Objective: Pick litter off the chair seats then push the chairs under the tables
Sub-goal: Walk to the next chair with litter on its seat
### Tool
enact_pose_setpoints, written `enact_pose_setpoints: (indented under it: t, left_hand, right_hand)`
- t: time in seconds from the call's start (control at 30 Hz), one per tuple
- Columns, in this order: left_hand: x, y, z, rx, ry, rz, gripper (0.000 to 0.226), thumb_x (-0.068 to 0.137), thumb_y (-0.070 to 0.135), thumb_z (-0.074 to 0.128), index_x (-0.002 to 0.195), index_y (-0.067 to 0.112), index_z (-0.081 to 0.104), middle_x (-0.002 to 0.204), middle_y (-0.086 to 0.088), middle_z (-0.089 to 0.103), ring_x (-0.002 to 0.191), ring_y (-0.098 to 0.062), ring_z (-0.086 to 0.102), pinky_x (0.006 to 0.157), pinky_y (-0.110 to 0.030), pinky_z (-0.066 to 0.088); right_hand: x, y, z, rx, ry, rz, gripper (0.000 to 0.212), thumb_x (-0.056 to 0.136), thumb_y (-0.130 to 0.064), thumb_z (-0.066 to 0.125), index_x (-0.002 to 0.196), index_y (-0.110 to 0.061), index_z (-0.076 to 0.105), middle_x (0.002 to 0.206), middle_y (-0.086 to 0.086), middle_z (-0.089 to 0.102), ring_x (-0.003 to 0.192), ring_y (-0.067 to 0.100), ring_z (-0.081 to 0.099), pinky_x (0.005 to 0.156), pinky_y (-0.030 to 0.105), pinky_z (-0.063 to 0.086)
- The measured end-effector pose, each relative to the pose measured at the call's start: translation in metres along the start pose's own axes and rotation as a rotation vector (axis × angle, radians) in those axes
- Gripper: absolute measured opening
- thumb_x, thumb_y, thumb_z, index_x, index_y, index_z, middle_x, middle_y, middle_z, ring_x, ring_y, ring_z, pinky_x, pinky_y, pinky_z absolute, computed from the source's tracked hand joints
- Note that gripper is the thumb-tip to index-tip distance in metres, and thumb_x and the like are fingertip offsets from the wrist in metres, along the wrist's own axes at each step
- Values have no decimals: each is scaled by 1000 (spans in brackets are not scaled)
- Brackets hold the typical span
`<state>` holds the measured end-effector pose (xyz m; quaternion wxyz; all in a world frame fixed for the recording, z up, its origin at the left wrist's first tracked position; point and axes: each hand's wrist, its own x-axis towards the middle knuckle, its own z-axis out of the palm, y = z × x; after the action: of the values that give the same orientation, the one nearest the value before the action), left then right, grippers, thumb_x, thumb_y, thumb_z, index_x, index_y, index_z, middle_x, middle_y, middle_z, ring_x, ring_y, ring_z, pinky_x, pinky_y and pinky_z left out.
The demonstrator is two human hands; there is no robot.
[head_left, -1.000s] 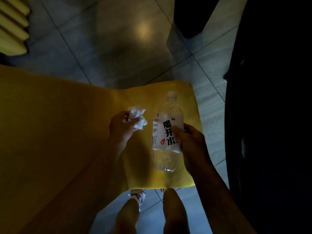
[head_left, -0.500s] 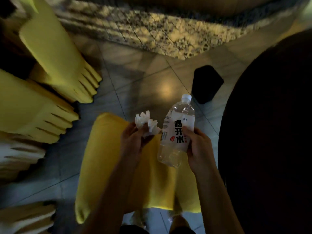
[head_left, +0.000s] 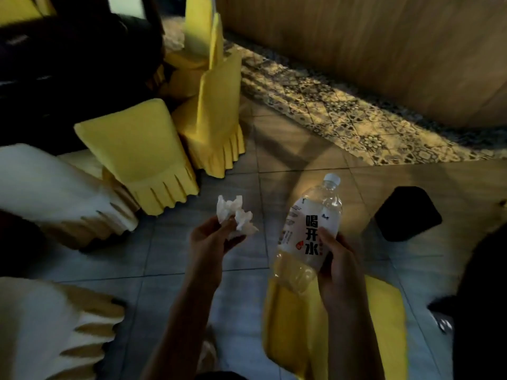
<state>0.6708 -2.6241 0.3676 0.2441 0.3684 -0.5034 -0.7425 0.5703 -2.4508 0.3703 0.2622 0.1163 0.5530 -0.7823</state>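
My left hand [head_left: 207, 242] pinches a crumpled white tissue [head_left: 234, 215] in the air above the tiled floor. My right hand [head_left: 338, 266] grips a clear plastic water bottle [head_left: 311, 229] with a white label and white cap, tilted with the cap up and away from me. Below the bottle lies the yellow-covered chair seat [head_left: 384, 325], low in the view and partly hidden by my right forearm. A dark round table [head_left: 482, 311] edge stands at the far right.
Several yellow-covered chairs [head_left: 142, 149] stand at the left around a dark table [head_left: 68, 64]; pale covered chairs [head_left: 49, 193] are nearer the left edge. A small black bin [head_left: 408, 213] sits on the floor ahead right. A patterned tile strip [head_left: 356, 116] borders a wooden wall.
Both hands lifted the tissue and the bottle off the yellow seat. The view rose and swung left, so the seat dropped low and the other chairs came into sight.
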Motion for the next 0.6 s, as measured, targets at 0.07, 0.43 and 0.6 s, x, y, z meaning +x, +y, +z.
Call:
enact_pose_setpoints:
  t: [0.07, 0.43, 0.6]
  left_hand:
    - [14, 20, -38, 6, -4, 22, 22, 96, 4, 60, 114, 11, 69, 102, -4, 80, 96, -19, 76, 75, -26, 62]
    - [51, 80, -152, -129, 39, 77, 34, 96, 2, 60, 122, 23, 65, 109, -1, 78, 101, -20, 75, 74, -30, 62]
    - [89, 85, -161, -177, 90, 69, 27, 96, -1, 59, 111, 19, 70, 107, -6, 79, 100, -21, 76, 76, -29, 62]
  right_hand:
    - [-7, 21, 39, -17, 4, 19, 18, 96, -16, 62, 110, -11, 72, 101, 10, 79, 102, 28, 72, 76, 40, 56]
    - [-21, 47, 169, -71, -48, 51, 20, 95, -18, 61, 112, -11, 70, 106, 12, 79, 104, 31, 72, 89, 53, 56]
    - [6, 46, 201, -101, -72, 54, 35, 81, -26, 69, 113, -14, 71, 108, 13, 78, 112, 36, 68, 104, 67, 46]
